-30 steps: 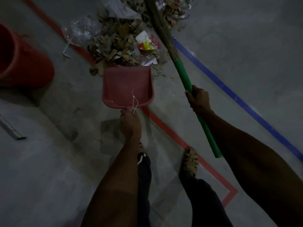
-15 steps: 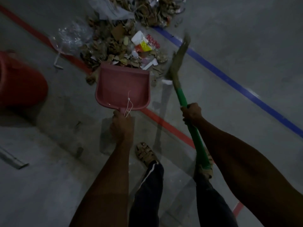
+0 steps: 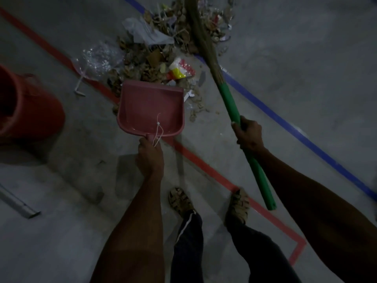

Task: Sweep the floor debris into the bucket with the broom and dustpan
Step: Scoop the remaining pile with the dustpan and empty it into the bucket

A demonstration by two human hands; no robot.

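Observation:
A pink dustpan [image 3: 151, 108] lies on the grey floor with its open lip against a pile of dry leaves, paper and wrappers [image 3: 161, 58]. My left hand [image 3: 150, 157] grips its short handle, where a white string loop hangs. My right hand [image 3: 247, 134] grips the green handle of a broom [image 3: 230, 103]. The broom's straw head [image 3: 199, 31] reaches into the far side of the pile. A red bucket [image 3: 30, 109] stands at the left edge, apart from the dustpan; only part of it shows.
Red tape [image 3: 206, 164] and blue tape [image 3: 285, 123] run diagonally across the floor. A clear plastic bag [image 3: 95, 60] lies left of the pile. A grey metal bar [image 3: 18, 203] lies at lower left. My two sandalled feet [image 3: 181, 201] stand below the dustpan.
The broom head, pulled back beside the dustpan half a second ago, has swung out to the far side of the pile. The dustpan stays at the pile's near edge.

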